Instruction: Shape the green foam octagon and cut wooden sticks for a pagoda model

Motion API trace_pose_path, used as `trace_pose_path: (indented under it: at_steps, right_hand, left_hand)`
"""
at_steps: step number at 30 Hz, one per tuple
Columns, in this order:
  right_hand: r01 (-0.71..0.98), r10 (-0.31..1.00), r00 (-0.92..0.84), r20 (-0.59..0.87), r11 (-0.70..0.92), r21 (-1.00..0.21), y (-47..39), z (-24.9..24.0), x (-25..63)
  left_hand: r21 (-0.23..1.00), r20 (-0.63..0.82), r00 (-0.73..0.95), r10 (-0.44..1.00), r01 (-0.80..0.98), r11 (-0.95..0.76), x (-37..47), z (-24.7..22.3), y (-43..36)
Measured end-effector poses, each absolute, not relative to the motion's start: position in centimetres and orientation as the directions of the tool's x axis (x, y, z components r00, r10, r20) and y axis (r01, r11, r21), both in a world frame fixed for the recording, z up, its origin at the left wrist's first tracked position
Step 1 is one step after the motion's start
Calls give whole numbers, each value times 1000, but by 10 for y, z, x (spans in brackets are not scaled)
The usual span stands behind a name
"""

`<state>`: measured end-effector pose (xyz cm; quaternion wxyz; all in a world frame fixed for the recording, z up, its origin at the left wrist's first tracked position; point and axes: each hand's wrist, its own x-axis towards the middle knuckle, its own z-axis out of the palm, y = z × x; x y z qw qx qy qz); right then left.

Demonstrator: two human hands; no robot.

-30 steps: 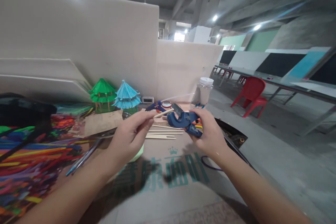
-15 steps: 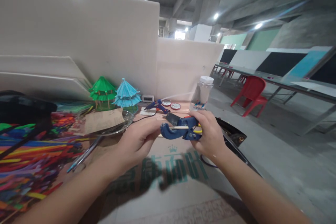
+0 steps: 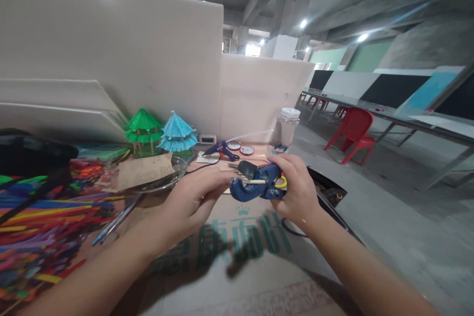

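Note:
A blue cutting tool (image 3: 244, 190) with a hooked jaw is held above the cardboard by my right hand (image 3: 296, 190), whose fingers wrap round its handle. A thin pale stick (image 3: 255, 181) lies across the jaw. At the left end of the stick, my left hand (image 3: 196, 195) has its thumb and fingers pinched together on it. A blue glue gun (image 3: 221, 149) rests behind the hands, close to two small round red-rimmed items (image 3: 247, 150).
Green (image 3: 143, 128) and blue (image 3: 178, 133) paper-roofed models stand at the back left. Colourful pipe cleaners (image 3: 33, 227) cover the left side, near a glass dish (image 3: 179, 170). A clear jar (image 3: 284, 133) stands behind my right hand. A red chair (image 3: 353, 128) is farther right.
The blue tool has shifted slightly to the right and tilted a little relative to my left hand. Both hands keep nearly the same places and grips.

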<state>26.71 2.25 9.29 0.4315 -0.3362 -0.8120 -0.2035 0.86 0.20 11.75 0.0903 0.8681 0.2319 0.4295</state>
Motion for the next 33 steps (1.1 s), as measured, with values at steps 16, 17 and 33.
trace_pose_path:
  at_steps: [16, 17, 33]
  right_hand:
    - [713, 324, -417, 849, 697, 84, 21, 97, 267]
    - [714, 315, -419, 851, 694, 95, 22, 97, 268]
    - [762, 269, -454, 850, 612, 213, 21, 99, 277]
  left_hand:
    - [336, 715, 518, 469, 334, -881, 7, 120, -2]
    - [345, 711, 520, 474, 330, -879, 7, 120, -2]
    - [319, 691, 585, 425, 281, -905, 6, 118, -3]
